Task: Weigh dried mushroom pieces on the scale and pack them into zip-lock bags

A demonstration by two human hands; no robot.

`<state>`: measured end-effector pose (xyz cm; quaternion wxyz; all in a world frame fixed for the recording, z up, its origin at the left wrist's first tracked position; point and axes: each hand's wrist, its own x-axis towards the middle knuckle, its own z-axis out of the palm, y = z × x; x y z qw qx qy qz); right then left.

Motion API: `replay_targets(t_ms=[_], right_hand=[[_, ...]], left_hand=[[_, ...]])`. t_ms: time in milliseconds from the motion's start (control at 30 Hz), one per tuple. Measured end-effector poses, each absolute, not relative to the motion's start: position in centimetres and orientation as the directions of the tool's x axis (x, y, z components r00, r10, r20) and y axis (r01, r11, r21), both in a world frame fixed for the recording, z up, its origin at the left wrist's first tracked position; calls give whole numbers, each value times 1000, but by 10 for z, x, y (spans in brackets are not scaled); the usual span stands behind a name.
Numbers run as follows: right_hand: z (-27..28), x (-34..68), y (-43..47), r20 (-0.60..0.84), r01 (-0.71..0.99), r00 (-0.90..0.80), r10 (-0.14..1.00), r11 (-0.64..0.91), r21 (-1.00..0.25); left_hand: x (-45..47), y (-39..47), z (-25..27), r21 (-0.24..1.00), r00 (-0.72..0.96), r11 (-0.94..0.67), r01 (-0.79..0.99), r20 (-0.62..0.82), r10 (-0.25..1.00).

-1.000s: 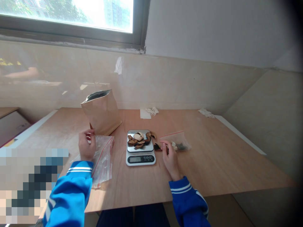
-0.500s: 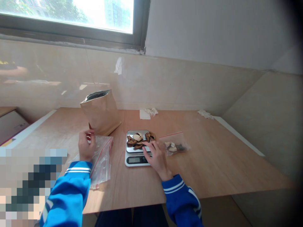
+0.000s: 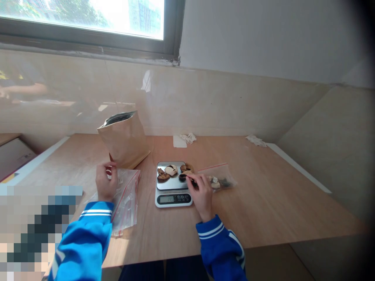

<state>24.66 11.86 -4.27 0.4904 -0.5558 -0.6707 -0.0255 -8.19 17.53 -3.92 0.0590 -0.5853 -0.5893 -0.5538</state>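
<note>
Lying nearest were clear zip bags (image 3: 127, 205), beside the left hand (image 3: 106, 182), whose curled grip I could not read. The right hand (image 3: 202, 193) had its grip closed on a dark dried slice (image 3: 183, 177) at the right of the digital scale (image 3: 170, 186), near other dried pieces (image 3: 171, 170). Beyond stood a kraft pouch (image 3: 125, 136).

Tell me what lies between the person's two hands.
In the head view, clear plastic bags, then a digital scale bearing brown and pale pieces, lie between left hand and right hand.
</note>
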Motion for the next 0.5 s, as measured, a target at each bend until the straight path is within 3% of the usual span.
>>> replay_targets(t_ms=[100,167,333,500], right_hand=[[-47,256,123,634,805,289,717,176,-567],[-51,258,125,609,786,319,726,157,-598],[-60,249,123,670,584,227,707,451,-674],[-50,233,120,754,544,55,655,613,-572]], left_hand=[[-82,175,-39,587,-311,-296,754,715,626],[-82,175,-39,590,-314,-295,752,713,627],[-83,175,-40,591,-313,-303,748,716,624],[-85,177,-43,596,-322,-309,741,720,615]])
